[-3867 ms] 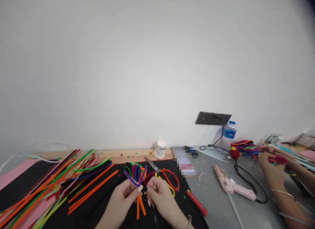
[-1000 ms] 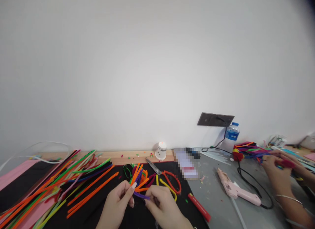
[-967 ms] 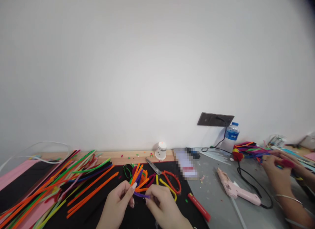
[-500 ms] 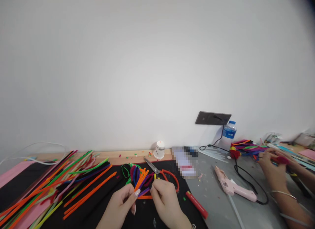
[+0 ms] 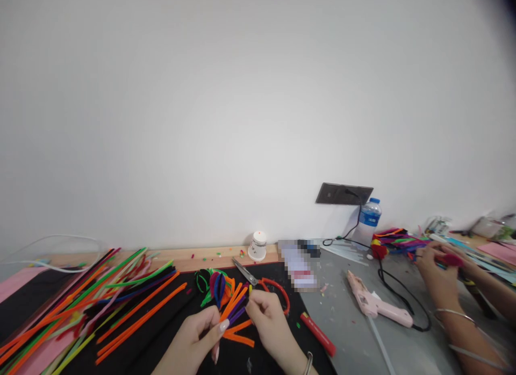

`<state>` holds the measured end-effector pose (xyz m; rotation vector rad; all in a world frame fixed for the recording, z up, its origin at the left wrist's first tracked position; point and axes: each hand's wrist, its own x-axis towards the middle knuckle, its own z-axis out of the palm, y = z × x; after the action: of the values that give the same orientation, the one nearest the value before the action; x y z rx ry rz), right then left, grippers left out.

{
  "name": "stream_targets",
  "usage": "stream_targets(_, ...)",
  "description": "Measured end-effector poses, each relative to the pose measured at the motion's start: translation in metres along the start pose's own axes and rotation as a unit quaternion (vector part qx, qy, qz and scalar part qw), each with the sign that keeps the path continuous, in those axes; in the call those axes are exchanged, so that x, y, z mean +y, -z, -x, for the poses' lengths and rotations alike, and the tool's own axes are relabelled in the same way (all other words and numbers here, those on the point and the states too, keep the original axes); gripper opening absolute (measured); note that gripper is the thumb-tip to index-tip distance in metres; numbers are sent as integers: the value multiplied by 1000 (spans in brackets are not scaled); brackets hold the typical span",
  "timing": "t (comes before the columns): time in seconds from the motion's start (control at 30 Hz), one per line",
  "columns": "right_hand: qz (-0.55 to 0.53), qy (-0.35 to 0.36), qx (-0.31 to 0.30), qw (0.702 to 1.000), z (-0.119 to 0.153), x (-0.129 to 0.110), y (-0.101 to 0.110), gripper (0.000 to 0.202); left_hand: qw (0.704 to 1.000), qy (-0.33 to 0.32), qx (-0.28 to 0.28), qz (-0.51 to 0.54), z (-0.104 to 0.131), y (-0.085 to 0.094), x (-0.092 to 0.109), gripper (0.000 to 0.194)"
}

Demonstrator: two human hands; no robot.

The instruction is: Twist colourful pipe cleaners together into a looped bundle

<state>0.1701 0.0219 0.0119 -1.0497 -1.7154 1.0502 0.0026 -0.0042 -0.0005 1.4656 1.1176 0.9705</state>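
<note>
Where the head view looks down on the near edge of the desk [image 5: 341,359], the left hand [image 5: 199,334] pinches the orange stems [image 5: 233,303] and the purple stems [image 5: 237,311] between thumb and fingers. The right hand [image 5: 268,318] has its fingertips drawn close together beside the purple tips; whether anything is gripped there cannot be told. The work looks partway along: the stems are gathered and crossed, yet their ends fan out straight and unbound. Any twist under the left thumb is hidden.

Just beyond the hands, on a black cloth [image 5: 157,337], lies a looped cluster [image 5: 219,290] in green, blue and purple, its bends seemingly shaped already. All these stems are fuzzy and round, probably fibre over bendable wire. More lie straight in a tangled pile [image 5: 139,281] toward the desk's left edge, unused. Steel scissors [image 5: 252,279] with orange-red handles rest beyond the right hand, and a tapered white cup [image 5: 257,247] stands on the smooth wooden strip [image 5: 177,259] along the far edge.
</note>
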Motion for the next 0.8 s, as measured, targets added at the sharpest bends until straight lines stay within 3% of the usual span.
stream_targets(0.13, -83, -27, -17, 996, -4, 8, 0, 32, 1000, -6, 19, 13, -2, 3, -3, 38)
stream_targets(0.3, -260, -101, -27, 960, -6, 15, -4, 27, 994, -27, 99, 40, -4, 11, -7, 39)
stream_targets(0.4, -288, -104, -53, 950, -4, 10, -12, 39, 989, -35, 129, 56, -4, 10, -8, 39)
stream_targets(0.5, -311, -104, -88, 940, -1, 2, -21, 38, 992, -35, 100, 75, -2, 3, -7, 37)
stream_targets(0.67, -295, -105, -13, 950, 0, 1, -25, 29, 997, -24, 57, 49, 0, -6, -2, 36)
stream_targets(0.8, -264, -110, -11, 958, -1, 5, -21, 25, 999, -12, 27, 24, 1, -7, 0, 33)
